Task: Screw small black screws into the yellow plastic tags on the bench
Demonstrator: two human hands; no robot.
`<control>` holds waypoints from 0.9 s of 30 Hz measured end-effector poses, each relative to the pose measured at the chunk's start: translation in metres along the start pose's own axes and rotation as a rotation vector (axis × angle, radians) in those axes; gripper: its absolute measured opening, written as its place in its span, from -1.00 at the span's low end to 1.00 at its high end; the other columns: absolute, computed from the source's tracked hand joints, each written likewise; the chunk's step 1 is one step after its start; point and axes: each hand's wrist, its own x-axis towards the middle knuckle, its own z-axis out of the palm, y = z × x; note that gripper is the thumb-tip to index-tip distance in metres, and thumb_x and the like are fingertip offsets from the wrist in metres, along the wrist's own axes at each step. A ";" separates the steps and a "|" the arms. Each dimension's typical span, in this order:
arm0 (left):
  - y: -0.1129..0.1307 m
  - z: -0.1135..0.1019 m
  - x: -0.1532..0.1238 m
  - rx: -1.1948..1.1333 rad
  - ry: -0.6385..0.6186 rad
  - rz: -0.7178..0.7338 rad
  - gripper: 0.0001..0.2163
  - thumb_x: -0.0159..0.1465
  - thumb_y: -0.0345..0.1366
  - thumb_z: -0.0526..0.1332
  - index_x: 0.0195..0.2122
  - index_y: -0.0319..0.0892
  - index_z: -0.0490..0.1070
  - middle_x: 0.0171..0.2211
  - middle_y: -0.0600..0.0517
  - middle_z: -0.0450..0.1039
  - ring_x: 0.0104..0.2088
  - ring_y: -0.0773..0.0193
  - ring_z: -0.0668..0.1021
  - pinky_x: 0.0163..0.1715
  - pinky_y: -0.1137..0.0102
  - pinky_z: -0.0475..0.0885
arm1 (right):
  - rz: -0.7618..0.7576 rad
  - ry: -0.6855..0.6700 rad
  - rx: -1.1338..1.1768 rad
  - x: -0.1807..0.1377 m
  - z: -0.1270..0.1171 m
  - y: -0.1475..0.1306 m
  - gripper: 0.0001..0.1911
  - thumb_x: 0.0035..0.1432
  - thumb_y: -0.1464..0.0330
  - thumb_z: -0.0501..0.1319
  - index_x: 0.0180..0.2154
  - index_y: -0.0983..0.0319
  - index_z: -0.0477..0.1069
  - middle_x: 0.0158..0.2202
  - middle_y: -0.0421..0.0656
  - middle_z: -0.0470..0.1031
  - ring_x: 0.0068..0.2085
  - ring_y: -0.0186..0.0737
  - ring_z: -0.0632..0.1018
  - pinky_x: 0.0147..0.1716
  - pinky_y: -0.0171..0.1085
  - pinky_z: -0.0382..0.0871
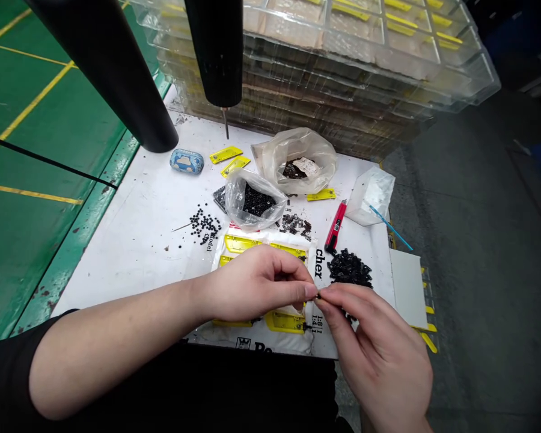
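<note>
White tabletop [126,252] bears dark specks. Far side: blue patterned case [186,162], two yellow pieces [226,154], larger open plastic bag [267,163]. Centre: smaller open bag [253,221]; loose black bits [204,224] scattered to its left, dark scraps [296,225] to its right. Third yellow piece [321,194] before larger bag. Right side: red cutter [336,226], translucent container [368,195], heap of black parts [348,269]. Near edge: printed white bag [291,343].

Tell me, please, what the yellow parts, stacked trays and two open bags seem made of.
Yellow parts: probably moulded plastic, fairly glossy, with thin raised edges.
Stacked trays: likely rigid plastic, shiny, with transparent walls.
Two open bags: apparently translucent plastic film, glinting at creases.
</note>
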 end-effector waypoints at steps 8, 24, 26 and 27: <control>-0.008 0.002 -0.002 1.128 0.079 0.386 -0.80 0.50 -0.23 0.30 -0.24 -0.16 0.63 -0.25 0.02 0.60 -0.25 0.21 0.55 -0.27 0.27 0.34 | -0.089 -0.196 -0.159 -0.012 -0.009 0.039 -0.82 0.47 0.44 0.34 0.05 0.16 0.56 0.00 -0.17 0.63 0.00 -0.29 0.64 0.12 -0.32 0.51; -0.018 0.007 0.003 1.395 -0.037 0.419 -0.89 0.42 -0.29 0.42 -0.29 -0.07 0.64 -0.23 0.01 0.56 -0.16 0.04 0.45 -0.21 0.13 0.24 | -0.108 -0.340 -0.218 -0.024 0.009 0.045 -0.77 0.48 0.49 0.29 0.10 0.18 0.51 0.01 -0.10 0.52 -0.04 -0.21 0.56 -0.05 -0.22 0.51; -0.018 0.007 0.004 1.391 -0.037 0.422 -0.89 0.43 -0.29 0.41 -0.28 -0.08 0.65 -0.23 0.00 0.56 -0.16 0.05 0.45 -0.21 0.14 0.25 | -0.108 -0.344 -0.218 -0.024 0.011 0.044 -0.78 0.47 0.49 0.30 0.09 0.18 0.51 0.01 -0.11 0.52 -0.04 -0.21 0.55 -0.05 -0.21 0.50; -0.018 0.007 0.004 1.389 -0.038 0.421 -0.89 0.43 -0.29 0.41 -0.28 -0.08 0.65 -0.23 0.00 0.56 -0.16 0.05 0.44 -0.21 0.15 0.25 | -0.109 -0.345 -0.213 -0.023 0.011 0.044 -0.78 0.46 0.49 0.31 0.08 0.19 0.51 0.01 -0.11 0.52 -0.05 -0.21 0.55 -0.05 -0.21 0.50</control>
